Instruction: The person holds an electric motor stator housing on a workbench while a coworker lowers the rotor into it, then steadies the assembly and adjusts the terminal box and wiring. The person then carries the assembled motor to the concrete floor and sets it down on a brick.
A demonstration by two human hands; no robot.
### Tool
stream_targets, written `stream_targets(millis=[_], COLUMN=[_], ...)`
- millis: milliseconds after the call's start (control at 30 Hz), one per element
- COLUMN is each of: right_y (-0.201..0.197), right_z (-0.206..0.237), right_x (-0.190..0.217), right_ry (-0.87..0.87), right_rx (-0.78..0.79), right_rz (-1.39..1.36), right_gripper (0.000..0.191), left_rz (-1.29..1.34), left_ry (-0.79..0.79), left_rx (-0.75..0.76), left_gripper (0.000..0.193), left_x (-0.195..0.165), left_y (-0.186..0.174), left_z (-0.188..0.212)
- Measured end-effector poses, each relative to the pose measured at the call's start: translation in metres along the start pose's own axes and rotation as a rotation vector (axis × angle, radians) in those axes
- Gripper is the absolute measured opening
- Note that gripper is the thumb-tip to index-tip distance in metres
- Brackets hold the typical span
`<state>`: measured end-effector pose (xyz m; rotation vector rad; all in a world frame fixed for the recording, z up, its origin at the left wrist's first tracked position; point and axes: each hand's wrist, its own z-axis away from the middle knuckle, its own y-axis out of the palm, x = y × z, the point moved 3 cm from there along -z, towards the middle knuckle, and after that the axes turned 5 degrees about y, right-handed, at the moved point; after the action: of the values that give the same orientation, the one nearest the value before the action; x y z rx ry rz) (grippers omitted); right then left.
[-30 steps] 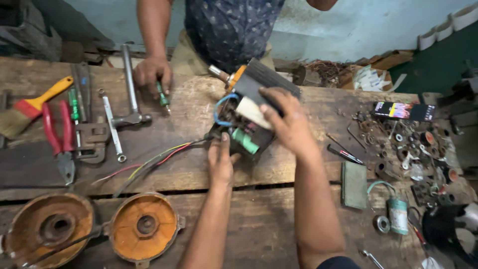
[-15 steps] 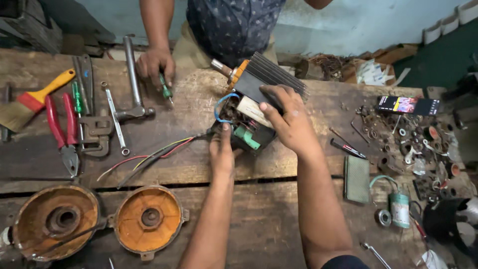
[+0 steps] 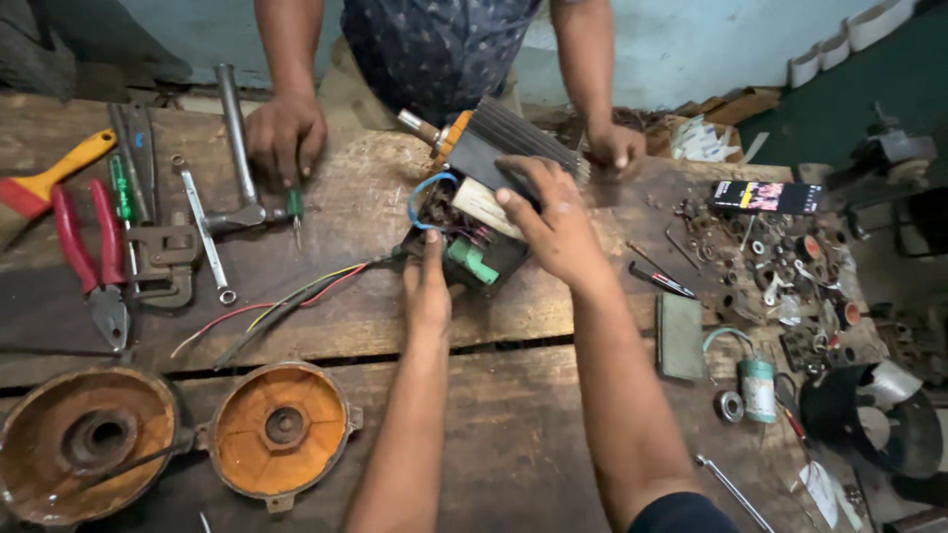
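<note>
Motor [image 3: 484, 212] parts sit in the middle of the wooden bench [image 3: 513, 434], and I place everything from that motor; it is a dark finned body lying tilted, with an orange end and a bare shaft pointing up-left, and a tangle of windings, a blue wire loop and a green connector [image 3: 472, 261] at its near end. My right hand [image 3: 553, 222] lies over the motor's right side, fingers spread and curled onto its casing, gripping it; my left hand [image 3: 427, 286] rests just below the motor, fingers narrow and flat together, tips touching the near end beside the green connector; whether it pinches anything I cannot tell. Coloured wires [image 3: 276, 306] trail from the motor's near end away to the left across the planks.

Across the bench another person stands; one of their hands [image 3: 284, 133] rests well left of the motor, holding a green-handled screwdriver [image 3: 293, 207], and the other [image 3: 617, 148] touches the motor's far right edge. Further left lie red-handled pliers [image 3: 89, 257], a spanner [image 3: 202, 232] and a hammer [image 3: 235, 128]; below-left of the motor sit two rusty orange end covers [image 3: 281, 429]; right of it lies a scatter of small hardware [image 3: 780, 266].
</note>
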<state>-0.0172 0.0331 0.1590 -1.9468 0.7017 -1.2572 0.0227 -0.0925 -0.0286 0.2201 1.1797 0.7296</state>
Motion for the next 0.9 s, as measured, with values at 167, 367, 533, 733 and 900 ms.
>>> stream_targets(millis=[167, 367, 533, 733, 900], right_y=[0.009, 0.032, 0.048, -0.004, -0.026], right_z=[0.004, 0.007, 0.012, 0.037, 0.102], right_x=[0.006, 0.038, 0.065, 0.021, -0.109], right_ry=[0.011, 0.189, 0.321, -0.094, 0.310], right_rx=[-0.066, -0.250, -0.077, -0.222, -0.261], right_rz=[-0.009, 0.303, 0.436, 0.100, -0.059], right_gripper=[0.037, 0.047, 0.050, 0.047, 0.037], left_rz=[-0.003, 0.012, 0.267, -0.012, -0.506], left_ry=[0.029, 0.178, 0.143, 0.095, 0.172], left_rx=[-0.034, 0.094, 0.200, 0.067, -0.116], left_gripper=[0.076, 0.070, 0.071, 0.076, 0.072], left_x=[0.002, -0.013, -0.012, -0.014, -0.034], left_y=[-0.007, -0.031, -0.038, -0.048, -0.054], left_z=[-0.004, -0.029, -0.039, -0.036, -0.021])
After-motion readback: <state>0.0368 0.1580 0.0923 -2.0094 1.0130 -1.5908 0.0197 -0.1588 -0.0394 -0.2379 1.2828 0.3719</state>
